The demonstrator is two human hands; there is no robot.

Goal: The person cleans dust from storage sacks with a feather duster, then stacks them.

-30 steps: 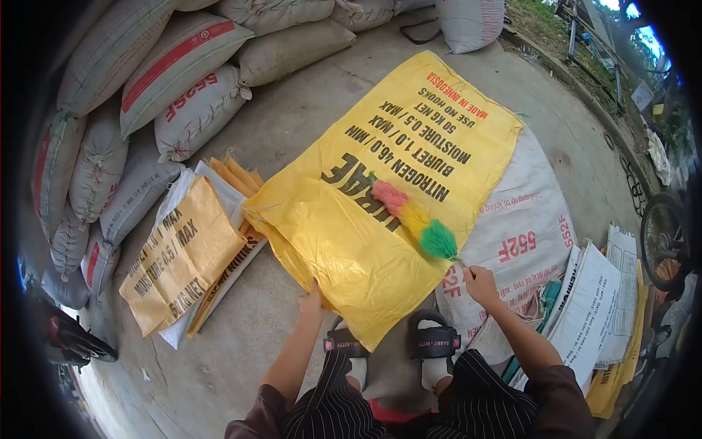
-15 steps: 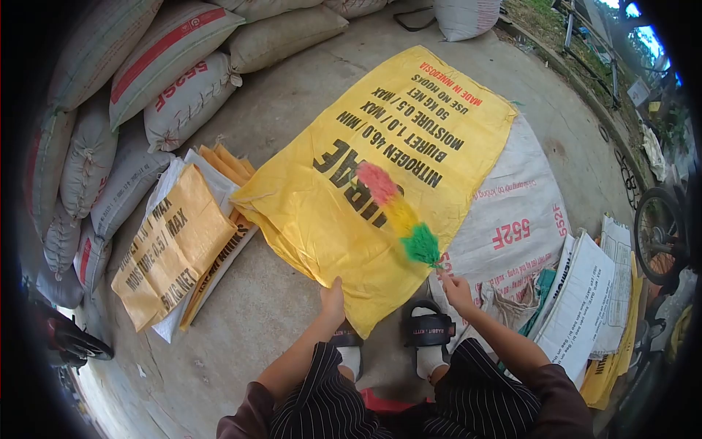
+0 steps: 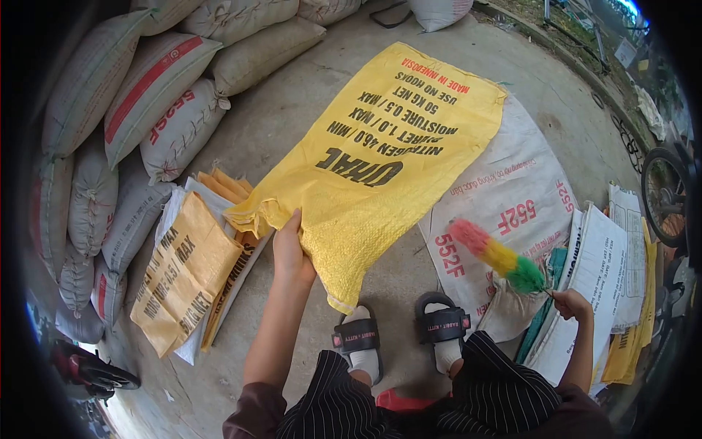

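Observation:
A yellow woven sack (image 3: 365, 183) with black printed lettering stretches out in front of me. Its near edge is gathered in my left hand (image 3: 290, 245), which is closed on it, and a corner hangs down toward my feet. Out to the right, my right hand (image 3: 572, 304) grips the thin handle of a feather duster (image 3: 501, 260) banded pink, yellow and green. The duster is apart from the yellow sack and above a white sack (image 3: 479, 201) marked 552F, which lies on the ground partly under the yellow one.
Filled sacks (image 3: 179, 135) are piled at the left. Folded orange-yellow sacks (image 3: 186, 274) lie left of me, and a stack of folded white sacks (image 3: 585, 285) at the right. A wheel (image 3: 664, 196) stands at the far right. My sandals (image 3: 442, 323) are on the concrete.
My left hand has lifted and pulled the yellow sack's near edge up and leftward. My right hand has swung the feather duster off the yellow sack to the right.

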